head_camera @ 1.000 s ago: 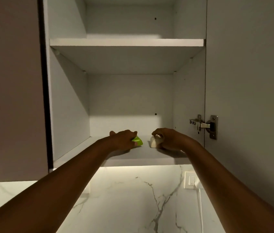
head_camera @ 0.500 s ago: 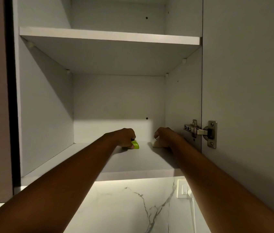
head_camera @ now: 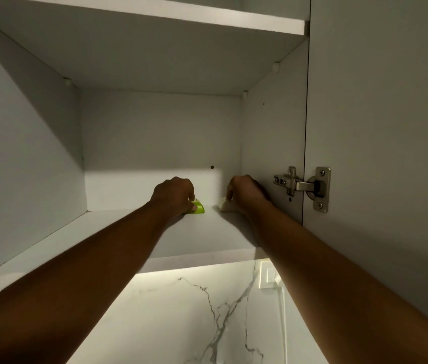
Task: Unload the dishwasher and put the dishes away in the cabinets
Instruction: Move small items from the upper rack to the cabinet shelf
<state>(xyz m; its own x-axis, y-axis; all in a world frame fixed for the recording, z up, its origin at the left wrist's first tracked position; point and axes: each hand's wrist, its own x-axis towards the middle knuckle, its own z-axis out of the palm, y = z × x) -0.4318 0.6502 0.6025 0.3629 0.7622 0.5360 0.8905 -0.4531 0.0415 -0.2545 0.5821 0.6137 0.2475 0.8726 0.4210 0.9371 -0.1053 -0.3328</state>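
Note:
Both my arms reach deep into an open white wall cabinet. My left hand (head_camera: 173,193) is closed over a small lime-green dish (head_camera: 198,207) that rests on the lower shelf (head_camera: 134,232) near the back wall. My right hand (head_camera: 245,191) grips a small cream-white dish (head_camera: 225,206) close to the cabinet's right wall, also down on the shelf. The hands hide most of each dish, so their exact shape cannot be told. The two dishes sit a short gap apart.
An upper shelf (head_camera: 155,17) spans the cabinet overhead. The open cabinet door (head_camera: 381,153) hangs at the right on a metal hinge (head_camera: 302,186). Below are a marble backsplash (head_camera: 194,311) and a wall socket (head_camera: 269,275) with a white cord.
Both hands have pushed the dishes farther back on the shelf, and my head has moved closer to the cabinet. Both grips are unchanged.

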